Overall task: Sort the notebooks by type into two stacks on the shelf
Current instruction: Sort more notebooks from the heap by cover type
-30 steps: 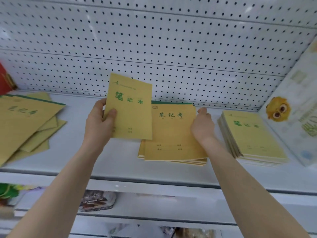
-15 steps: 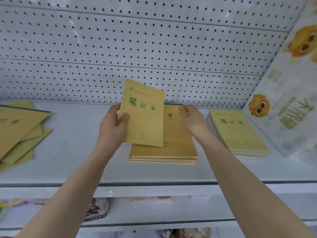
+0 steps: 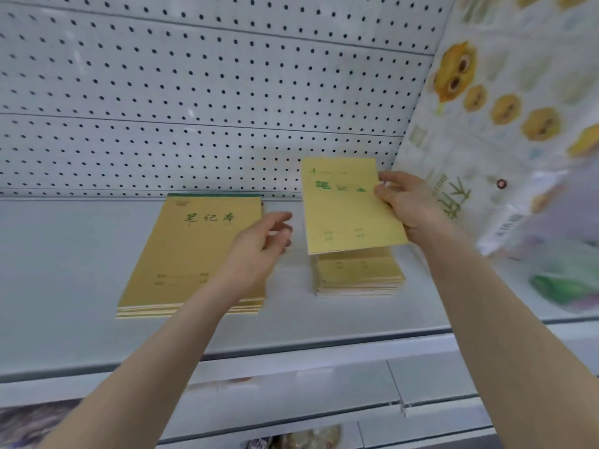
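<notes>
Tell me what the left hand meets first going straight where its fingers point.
From the left hand, probably the left edge of the held notebook in the right hand, above the right stack; depth unclear.

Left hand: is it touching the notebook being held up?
Apart. The head view shows shelf between the left hand and the held notebook; only the right hand pinches it.

**One camera, worn on my head**

There is only one view: a wide-angle camera on my head, facing forward and down, near the shelf (image 3: 64,260), with the pegboard (image 3: 194,92) back wall ahead. My left hand (image 3: 262,244) and right hand (image 3: 410,205) sit mid-frame, with my arms entering from the lower edge. The right margin is blurred; it may be a side panel.
</notes>
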Demonstrator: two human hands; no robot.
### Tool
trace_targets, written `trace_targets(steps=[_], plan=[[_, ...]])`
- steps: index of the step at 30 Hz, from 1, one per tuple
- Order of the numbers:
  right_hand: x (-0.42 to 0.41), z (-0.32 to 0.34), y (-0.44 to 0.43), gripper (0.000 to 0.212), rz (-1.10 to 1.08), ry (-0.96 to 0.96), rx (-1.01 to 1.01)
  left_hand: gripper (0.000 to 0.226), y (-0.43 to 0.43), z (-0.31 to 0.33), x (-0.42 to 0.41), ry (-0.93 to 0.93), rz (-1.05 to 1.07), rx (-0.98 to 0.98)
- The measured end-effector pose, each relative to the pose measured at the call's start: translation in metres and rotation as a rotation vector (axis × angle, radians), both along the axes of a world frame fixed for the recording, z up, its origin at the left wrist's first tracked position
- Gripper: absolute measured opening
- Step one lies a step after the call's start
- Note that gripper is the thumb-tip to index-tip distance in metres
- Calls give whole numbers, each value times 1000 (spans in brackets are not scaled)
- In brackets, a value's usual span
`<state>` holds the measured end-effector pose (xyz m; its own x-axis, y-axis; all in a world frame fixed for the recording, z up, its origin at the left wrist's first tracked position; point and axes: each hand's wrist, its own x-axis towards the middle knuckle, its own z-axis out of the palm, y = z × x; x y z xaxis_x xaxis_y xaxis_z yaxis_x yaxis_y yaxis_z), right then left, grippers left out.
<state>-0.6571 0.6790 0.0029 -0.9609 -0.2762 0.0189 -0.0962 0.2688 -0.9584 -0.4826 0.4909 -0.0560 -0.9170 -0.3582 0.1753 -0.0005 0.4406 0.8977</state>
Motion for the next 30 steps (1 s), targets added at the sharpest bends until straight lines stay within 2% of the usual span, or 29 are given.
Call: trace_targets(steps=[3,5,8,12,14,17,19,22,26,30], plan=[[-19,-16,22,32,23,-25,60,59,22,-15,-10,-189,-133,-203],[-21,-29,26,32,64,-9,183,74,32,-19,-10,-251,-133,-160],[-22,-45,23,35,67,189,479,80,33,-22,-9,-254,-60,-118],[-24,-55,16,46,118,408,678,62,39,-20,-4,-221,-166,-147],[-24,-56,14,52,166,434,780,68,42,-19,-3,-238,-175,-192],[-22,-54,15,46,223,414,910,71,45,-23,-5,-245,-130,-294],[-21,-53,16,39,236,507,925,68,47,-26,-6,-238,-110,-362],[-20,-49,11,42,300,627,930,65,49,-28,-6,-224,-90,-414],[-18,-48,3,46,409,637,985,62,52,-28,-5,-212,-79,-451],[-16,-49,3,47,392,674,1020,59,53,-26,-3,-220,-58,-549]])
